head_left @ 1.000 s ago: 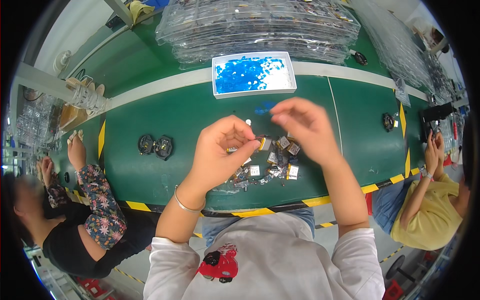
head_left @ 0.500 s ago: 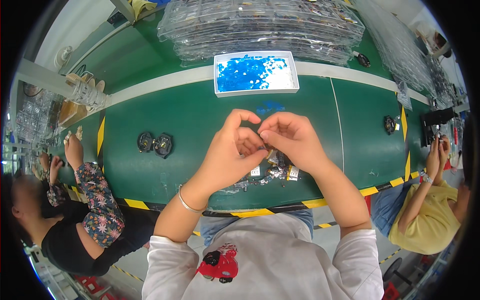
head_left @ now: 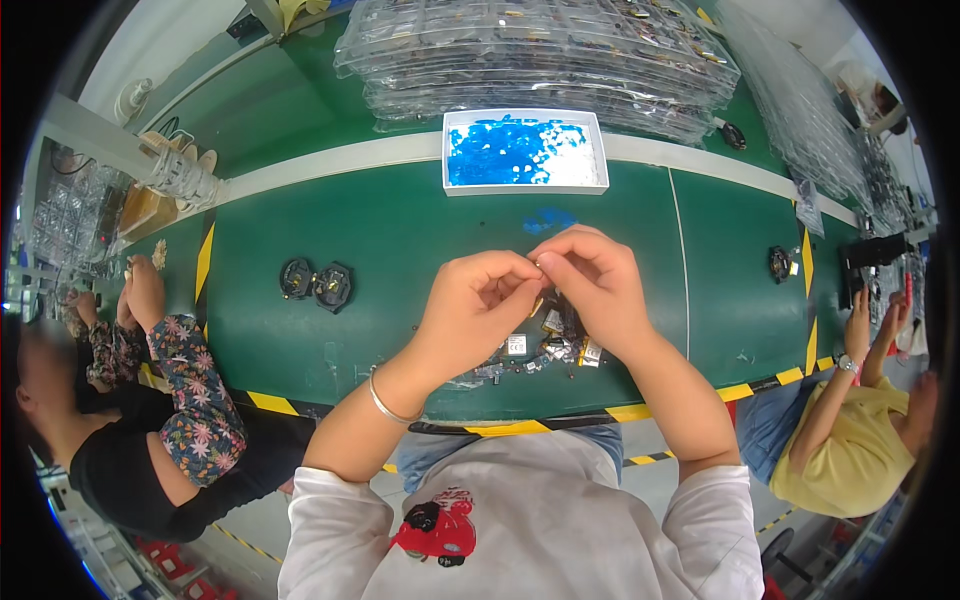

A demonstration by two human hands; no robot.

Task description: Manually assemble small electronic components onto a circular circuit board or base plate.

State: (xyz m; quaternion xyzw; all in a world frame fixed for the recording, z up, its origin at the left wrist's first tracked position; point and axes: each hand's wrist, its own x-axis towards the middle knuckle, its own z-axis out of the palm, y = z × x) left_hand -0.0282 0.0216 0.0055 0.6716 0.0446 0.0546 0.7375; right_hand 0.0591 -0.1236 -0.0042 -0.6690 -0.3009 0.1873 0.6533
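Your left hand (head_left: 470, 305) and right hand (head_left: 598, 285) meet, with thumbs and fingers bent in close; I can't tell if either hand grips something tiny. The pile of little parts (head_left: 554, 348) sits at six o'clock from them, on the green table (head_left: 400, 230). A white box (head_left: 525, 190) with blue bits (head_left: 497, 155) inside is at twelve o'clock. Two round black pieces (head_left: 333, 287) lie at nine o'clock.

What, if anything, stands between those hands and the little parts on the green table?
Nothing visible: the left hand and right hand meet over the far side of the parts pile, hiding some of it.
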